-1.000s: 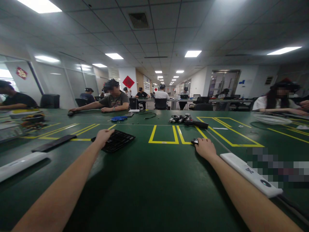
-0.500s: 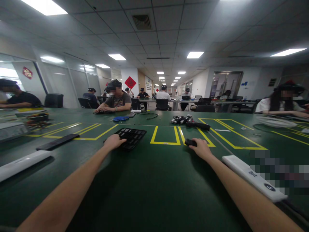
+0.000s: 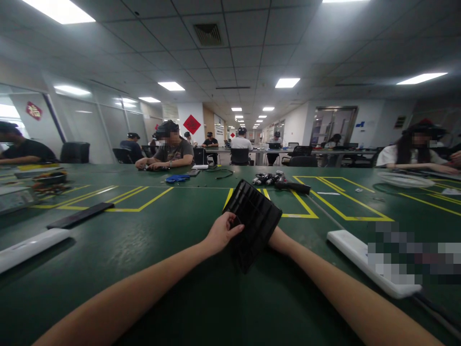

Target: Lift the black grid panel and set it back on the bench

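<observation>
A black tray with ribbed compartments (image 3: 256, 218) is raised and tilted in front of me, above the green table. My left hand (image 3: 225, 231) is closed at its left side, with the thumb and fingers drawn together on the near face. Behind the tray's lower right edge is my right hand (image 3: 279, 240); the tray covers its fingers, so their grip is hidden. No small black block shows in the view at this moment.
The green table (image 3: 173, 298) carries yellow tape outlines. White power strips lie at left (image 3: 34, 247) and right (image 3: 370, 262), a black bar (image 3: 81, 215) at left. Farther back are blue cloth-like pieces (image 3: 177, 178), metal parts (image 3: 266, 179) and a black cylinder (image 3: 293, 187). Several people sit around.
The tray has left the table, moved right and tipped up. My left hand came along with it. My right hand moved nearer, behind the tray, and the small black block it held is now out of sight.
</observation>
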The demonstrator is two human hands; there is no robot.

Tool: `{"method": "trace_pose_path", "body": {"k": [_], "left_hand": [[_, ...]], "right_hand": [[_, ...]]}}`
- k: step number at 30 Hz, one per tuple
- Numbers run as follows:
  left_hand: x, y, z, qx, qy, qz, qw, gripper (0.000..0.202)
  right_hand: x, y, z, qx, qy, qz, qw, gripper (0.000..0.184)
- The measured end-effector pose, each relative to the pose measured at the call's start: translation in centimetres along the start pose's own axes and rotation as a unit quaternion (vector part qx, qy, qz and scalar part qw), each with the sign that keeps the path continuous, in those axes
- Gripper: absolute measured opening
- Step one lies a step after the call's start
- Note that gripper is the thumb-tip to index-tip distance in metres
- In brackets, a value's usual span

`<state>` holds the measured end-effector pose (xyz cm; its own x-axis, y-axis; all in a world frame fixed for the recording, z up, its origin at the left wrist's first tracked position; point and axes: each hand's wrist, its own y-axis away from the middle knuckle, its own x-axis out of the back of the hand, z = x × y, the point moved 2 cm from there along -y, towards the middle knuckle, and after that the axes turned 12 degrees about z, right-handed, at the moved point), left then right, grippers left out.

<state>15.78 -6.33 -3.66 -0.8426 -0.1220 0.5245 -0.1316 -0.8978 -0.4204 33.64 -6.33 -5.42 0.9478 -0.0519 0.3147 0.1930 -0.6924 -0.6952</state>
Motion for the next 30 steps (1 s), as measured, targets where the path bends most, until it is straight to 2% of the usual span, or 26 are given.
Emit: {"method": "trace_pose_path", "body": {"k": [5,8,9,11,13,14,16,18,21,23,26,30], "left_hand": [[0.0,-0.1,-0.6,0.008,0.023,-0.048,0.999,0.037],[0.4,-0.7,-0.8,0.024,0.053,-0.062,0.996,0.037],[0.6,-1.0,-0.9,0.046,0.075,-0.047,0.995,0.033],[1.2,-1.6,-1.4,0.155,0.138,0.028,0.978,0.02],[1.8,-2.1,-2.4,0.283,0.188,0.117,0.933,0.008],[2.1,-2.3,-2.8,0.33,0.201,0.145,0.911,0.009],[2.6,-2.7,-3.4,0.368,0.213,0.167,0.89,0.013],[2.9,-2.9,-3.6,0.369,0.225,0.161,0.887,0.014],[2.9,-2.6,-3.1,0.364,0.247,0.116,0.891,0.006],[2.8,-2.2,-2.5,0.347,0.244,0.066,0.903,0.014],[2.8,-1.7,-1.7,0.296,0.218,-0.028,0.929,0.031],[3.0,-1.5,-1.2,0.235,0.203,-0.13,0.942,0.025]], "right_hand": [[-0.3,0.2,-0.8,0.093,0.055,-0.063,0.992,0.037],[-0.7,0.3,-0.5,0.103,0.082,-0.083,0.988,0.039],[-0.7,0.4,-0.4,0.098,0.088,-0.083,0.988,0.04],[-0.7,0.6,-0.2,0.083,0.104,-0.076,0.988,0.043],[-0.6,0.7,-0.2,0.071,0.122,-0.076,0.987,0.045],[-0.5,0.8,-0.3,0.066,0.129,-0.078,0.986,0.045],[-0.4,0.8,-0.4,0.063,0.138,-0.08,0.985,0.046],[-0.3,0.8,-0.5,0.068,0.142,-0.078,0.984,0.047],[-0.5,0.7,-0.6,0.083,0.136,-0.08,0.984,0.047],[-0.6,0.7,-0.8,0.095,0.12,-0.078,0.985,0.045],[-0.8,0.7,-1.2,0.112,0.085,-0.071,0.988,0.044],[-1.0,0.6,-1.6,0.097,0.06,-0.059,0.992,0.043]]}}
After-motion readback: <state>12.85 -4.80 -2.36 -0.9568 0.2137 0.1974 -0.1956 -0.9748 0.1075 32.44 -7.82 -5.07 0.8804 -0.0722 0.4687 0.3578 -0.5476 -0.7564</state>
